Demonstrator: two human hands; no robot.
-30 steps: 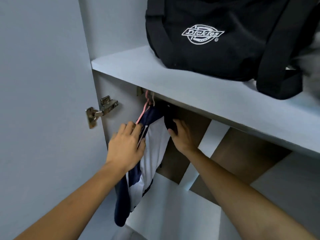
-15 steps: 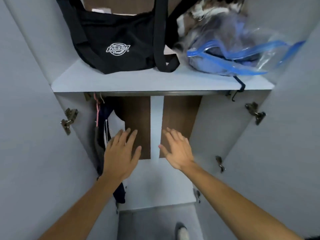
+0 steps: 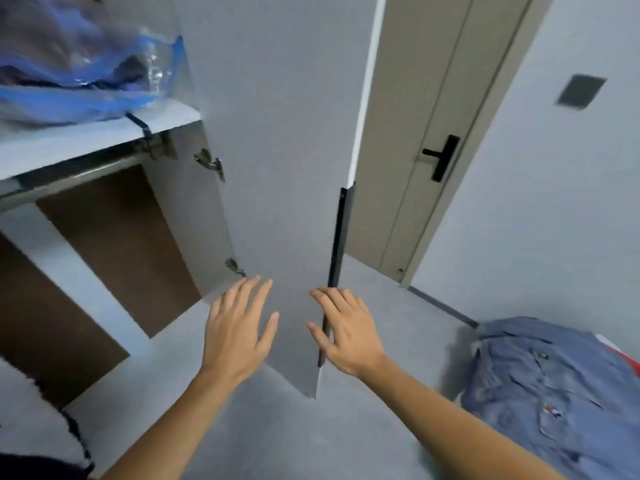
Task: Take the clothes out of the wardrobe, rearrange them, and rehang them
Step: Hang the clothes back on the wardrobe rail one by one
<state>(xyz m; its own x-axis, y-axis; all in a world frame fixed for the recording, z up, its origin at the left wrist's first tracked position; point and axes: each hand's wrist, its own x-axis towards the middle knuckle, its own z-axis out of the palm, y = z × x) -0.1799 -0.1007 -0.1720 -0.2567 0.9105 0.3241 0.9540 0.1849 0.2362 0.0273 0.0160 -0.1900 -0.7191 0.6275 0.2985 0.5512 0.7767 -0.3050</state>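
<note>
Hands are hovering empty, fingers spread: left hand (image 3: 239, 336) before the open wardrobe door (image 3: 277, 168), right hand (image 3: 346, 332) by its edge; denim clothes (image 3: 550, 386) are lying at right.

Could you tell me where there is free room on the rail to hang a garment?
The rail is bare along its visible stretch, from the frame's left edge to the end bracket beside the open door. The shelf above is crowded by a plastic storage bag.
</note>
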